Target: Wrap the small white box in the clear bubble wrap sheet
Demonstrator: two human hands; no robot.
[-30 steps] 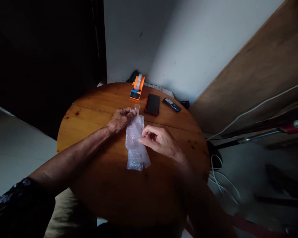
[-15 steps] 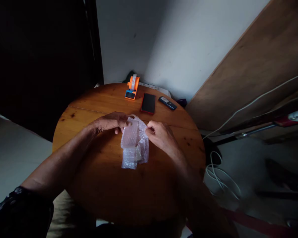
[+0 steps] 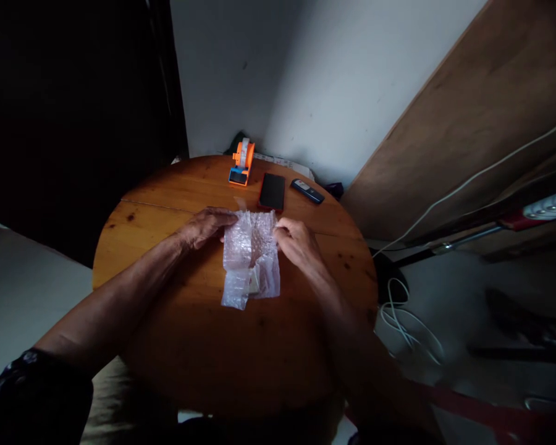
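Observation:
Between my hands on the round wooden table [image 3: 167,213] lies a sheet of pinkish clear bubble wrap [image 3: 238,244], partly folded over itself. A small pale object [image 3: 254,281] shows in the fold at its lower part; its kind is unclear. My left hand [image 3: 207,226] grips the wrap's upper left edge between thumb and fingers. At the upper right edge, my right hand [image 3: 296,240] is closed in a pinch on the wrap. A flap of the wrap hangs out at the lower left.
At the table's far side stand an orange tape dispenser [image 3: 243,161], a red-edged smartphone [image 3: 272,191] and a dark handheld device [image 3: 307,191]. Behind them rises a pale wall [image 3: 241,74]. A white cable [image 3: 398,321] lies coiled on the floor at right.
The upper part of the bubble wrap is spread wider and flatter between my hands. My left hand has shifted slightly along its edge. The view has moved a little to the right.

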